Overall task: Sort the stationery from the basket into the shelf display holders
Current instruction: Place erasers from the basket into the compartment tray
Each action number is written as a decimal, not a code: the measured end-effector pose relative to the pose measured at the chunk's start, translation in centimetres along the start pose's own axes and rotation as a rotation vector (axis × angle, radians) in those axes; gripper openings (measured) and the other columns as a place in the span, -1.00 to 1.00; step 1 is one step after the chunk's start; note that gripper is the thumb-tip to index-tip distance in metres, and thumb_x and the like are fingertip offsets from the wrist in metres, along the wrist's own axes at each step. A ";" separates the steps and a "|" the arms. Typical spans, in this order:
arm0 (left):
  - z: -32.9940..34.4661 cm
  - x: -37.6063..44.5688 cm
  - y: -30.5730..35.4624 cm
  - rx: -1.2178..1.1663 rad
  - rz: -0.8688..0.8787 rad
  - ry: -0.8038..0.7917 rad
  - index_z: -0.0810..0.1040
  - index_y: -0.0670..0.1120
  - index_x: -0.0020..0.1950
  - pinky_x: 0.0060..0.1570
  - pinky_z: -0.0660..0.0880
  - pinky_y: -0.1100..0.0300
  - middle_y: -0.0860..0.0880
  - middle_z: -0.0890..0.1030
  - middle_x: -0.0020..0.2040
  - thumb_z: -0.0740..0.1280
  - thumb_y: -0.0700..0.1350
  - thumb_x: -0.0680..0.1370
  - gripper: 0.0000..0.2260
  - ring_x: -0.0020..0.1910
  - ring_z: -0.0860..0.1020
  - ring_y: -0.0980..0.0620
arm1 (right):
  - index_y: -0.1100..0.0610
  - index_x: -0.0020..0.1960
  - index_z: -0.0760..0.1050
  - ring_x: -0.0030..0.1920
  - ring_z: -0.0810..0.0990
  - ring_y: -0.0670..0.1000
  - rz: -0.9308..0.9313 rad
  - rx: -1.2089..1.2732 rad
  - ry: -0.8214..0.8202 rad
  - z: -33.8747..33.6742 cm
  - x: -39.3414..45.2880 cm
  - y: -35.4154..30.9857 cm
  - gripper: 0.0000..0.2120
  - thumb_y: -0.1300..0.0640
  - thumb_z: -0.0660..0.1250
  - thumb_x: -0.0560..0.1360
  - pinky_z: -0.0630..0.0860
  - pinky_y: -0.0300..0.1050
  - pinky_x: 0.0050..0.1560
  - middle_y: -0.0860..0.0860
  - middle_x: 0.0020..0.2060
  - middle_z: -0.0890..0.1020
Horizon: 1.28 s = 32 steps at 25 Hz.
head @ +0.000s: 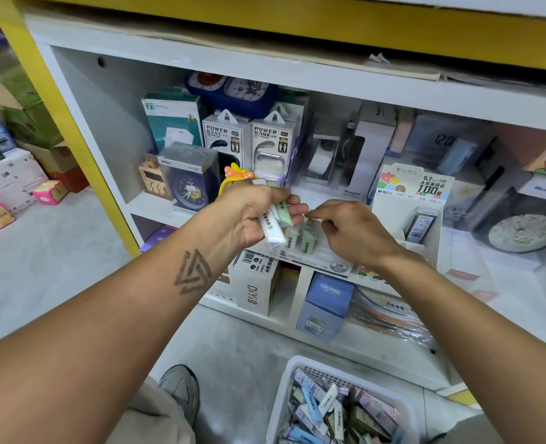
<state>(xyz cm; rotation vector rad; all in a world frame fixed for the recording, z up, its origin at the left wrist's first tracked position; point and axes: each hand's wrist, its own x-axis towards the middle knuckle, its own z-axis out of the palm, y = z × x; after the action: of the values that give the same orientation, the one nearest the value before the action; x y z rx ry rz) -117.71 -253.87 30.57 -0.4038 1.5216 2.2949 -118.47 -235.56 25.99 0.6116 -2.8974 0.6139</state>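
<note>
Up front, left hand (258,213) gripping a small bunch of pencil-lead cases (273,230), white and pale green, fingers curled round them just before the shelf (156,201) edge. Right hand (351,232) close beside, fingertips pinched together over a display holder (316,254) with more cases standing inside; whether anything sits between those fingertips cannot be told. Down on the floor, white basket (286,392) heaped with more flat cases. Further right on the shelf, a cardboard lead display box (409,193) marked 0.7 HB.
</note>
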 end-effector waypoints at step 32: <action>-0.2 0.3 0.4 0.048 -0.052 0.091 0.45 -0.14 -0.10 -0.65 0.27 0.40 -0.11 0.48 -0.33 0.24 -0.20 0.64 -0.88 -0.66 0.38 0.13 | 0.07 0.01 0.67 -0.17 0.66 0.00 0.179 0.460 0.343 -2.0 0.9 1.7 -0.82 0.32 0.42 0.51 0.64 -0.05 0.01 -0.07 -0.21 0.66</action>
<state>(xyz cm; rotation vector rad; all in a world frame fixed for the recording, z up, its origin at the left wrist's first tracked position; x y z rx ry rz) -118.12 -254.15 30.66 -0.5357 1.5869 2.2233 -119.94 -233.64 27.37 0.2515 -2.5097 1.2890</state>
